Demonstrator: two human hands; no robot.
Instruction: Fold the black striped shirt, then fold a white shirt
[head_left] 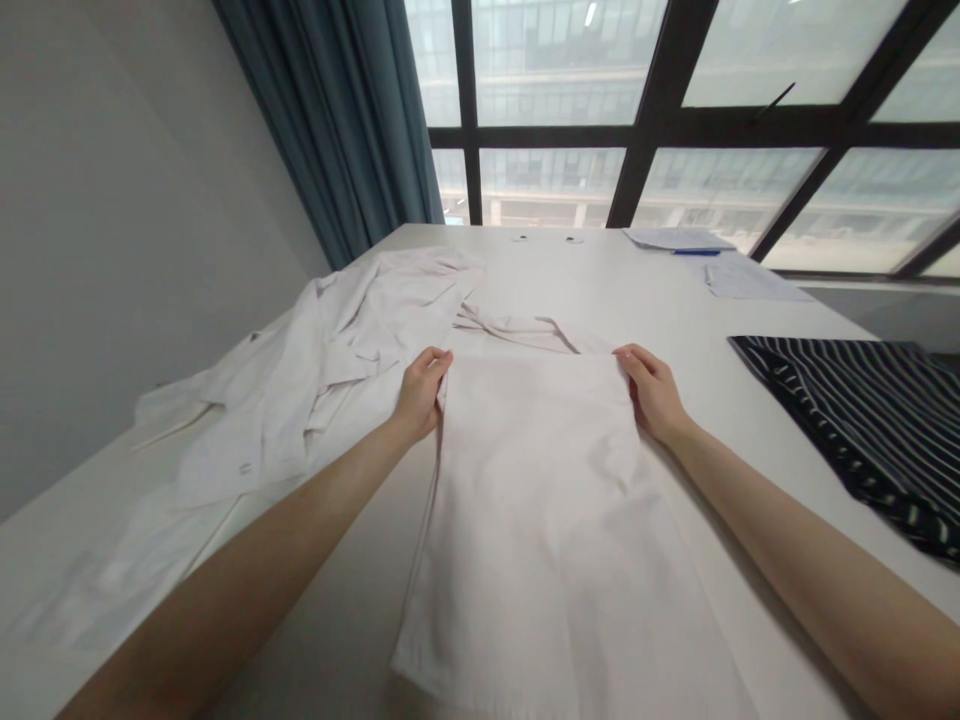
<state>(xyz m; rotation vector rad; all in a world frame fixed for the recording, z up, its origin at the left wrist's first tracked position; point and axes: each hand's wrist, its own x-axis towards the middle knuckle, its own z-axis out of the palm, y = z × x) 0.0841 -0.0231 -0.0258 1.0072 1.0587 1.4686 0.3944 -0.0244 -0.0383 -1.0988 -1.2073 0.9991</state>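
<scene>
A white garment [540, 500] spreads toward me over the white table, its far edge nearly straight between my two hands. My left hand [424, 392] pinches the far left corner of the cloth between thumb and fingers. At the far right corner, my right hand [651, 390] has the same kind of pinch on the cloth. Just beyond the far edge lie thin white straps or strips [517, 327], flat on the table. Small wrinkles cross the cloth's right half.
Another crumpled white garment [292, 370] lies along the left side of the table [570, 285]. A black and white striped cloth [870, 420] rests at the right. Papers [750, 278] and a blue pen [696, 253] are at the far right, before the windows. A blue curtain [352, 120] hangs behind.
</scene>
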